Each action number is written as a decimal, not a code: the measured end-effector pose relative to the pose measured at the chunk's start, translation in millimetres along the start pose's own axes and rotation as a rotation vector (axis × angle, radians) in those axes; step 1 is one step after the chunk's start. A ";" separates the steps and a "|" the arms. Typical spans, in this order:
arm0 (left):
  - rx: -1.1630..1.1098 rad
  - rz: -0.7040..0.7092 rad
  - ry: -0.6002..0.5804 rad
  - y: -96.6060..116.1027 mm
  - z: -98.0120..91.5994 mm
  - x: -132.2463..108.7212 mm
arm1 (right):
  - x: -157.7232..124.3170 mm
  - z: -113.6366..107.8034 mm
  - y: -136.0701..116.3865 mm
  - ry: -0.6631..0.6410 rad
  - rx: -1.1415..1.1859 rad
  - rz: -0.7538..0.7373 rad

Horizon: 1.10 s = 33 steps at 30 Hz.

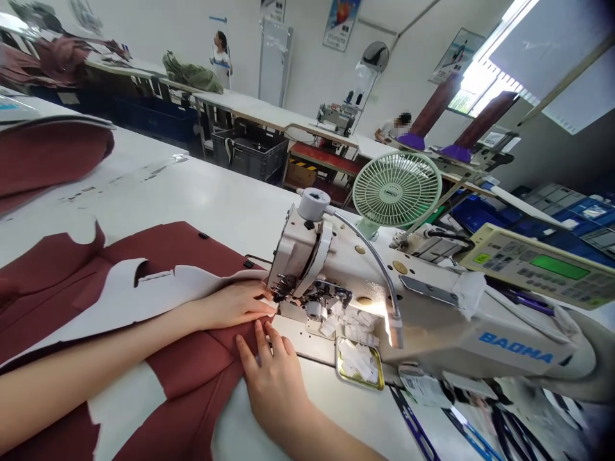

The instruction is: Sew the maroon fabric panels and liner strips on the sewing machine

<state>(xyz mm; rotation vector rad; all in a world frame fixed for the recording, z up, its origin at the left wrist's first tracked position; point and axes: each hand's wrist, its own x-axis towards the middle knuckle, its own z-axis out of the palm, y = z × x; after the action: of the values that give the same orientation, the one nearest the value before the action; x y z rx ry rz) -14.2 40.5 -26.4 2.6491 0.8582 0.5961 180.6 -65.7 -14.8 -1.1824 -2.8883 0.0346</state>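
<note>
A person's left hand [230, 306] lies flat, fingers extended, and the right hand [277, 374] spreads its fingers on maroon cloth [195, 362] at a sewing machine [346, 256], hemmed in by a tray [382, 378] of white scraps, a lamp [394, 330] and a green fan [396, 189].

Cloth [168, 250] on table [206, 192], left of machine [423, 314]. Left hand [230, 306] and right hand [278, 378] on cloth's right end, beside machine; right hand nearer. Tray [360, 384] right of right hand, scraps [358, 362] in it. Fan [396, 189] beyond machine; panel [542, 266] behind machine's right end. Second cloth [52, 157] on table, far left. Beyond table, far bench [254, 107]: bundle [192, 72] on it, crate [259, 153] below.
</note>
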 end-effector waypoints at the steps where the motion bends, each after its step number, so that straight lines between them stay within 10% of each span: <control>1: 0.013 -0.006 0.005 0.5 -0.1 2.5 | 0.6 0.5 1.1 0.001 -0.010 0.009; 8: 0.350 0.073 0.053 21.6 -31.7 -10.8 | 0.9 10.9 9.3 0.064 -0.062 -0.002; 13: 0.714 -0.399 0.163 16.9 -85.9 -99.8 | 1.3 18.4 13.1 0.135 -0.079 -0.007; 17: 0.658 -0.522 -0.019 -8.6 -138.9 -153.7 | 2.3 20.4 13.0 0.150 -0.112 -0.007; 22: 0.844 -0.513 0.237 -12.7 -186.1 -113.0 | 2.2 23.5 13.8 0.224 -0.174 -0.034; 25: 0.817 -0.480 0.216 4.6 -170.7 -71.6 | 2.9 30.6 20.9 0.327 -0.193 -0.050; 30: 0.450 0.117 -0.031 39.2 -76.0 -26.0 | 7.7 53.4 40.9 0.432 -0.239 -0.155; 33: 0.284 0.159 -0.028 37.6 -29.1 -7.1 | 9.0 63.5 46.1 0.446 -0.272 -0.195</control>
<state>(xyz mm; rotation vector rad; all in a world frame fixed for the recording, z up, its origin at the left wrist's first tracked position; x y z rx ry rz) -14.7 11.1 11.6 2.9969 0.7793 0.5055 204.8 -27.4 -79.4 -0.7953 -2.6385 -0.5643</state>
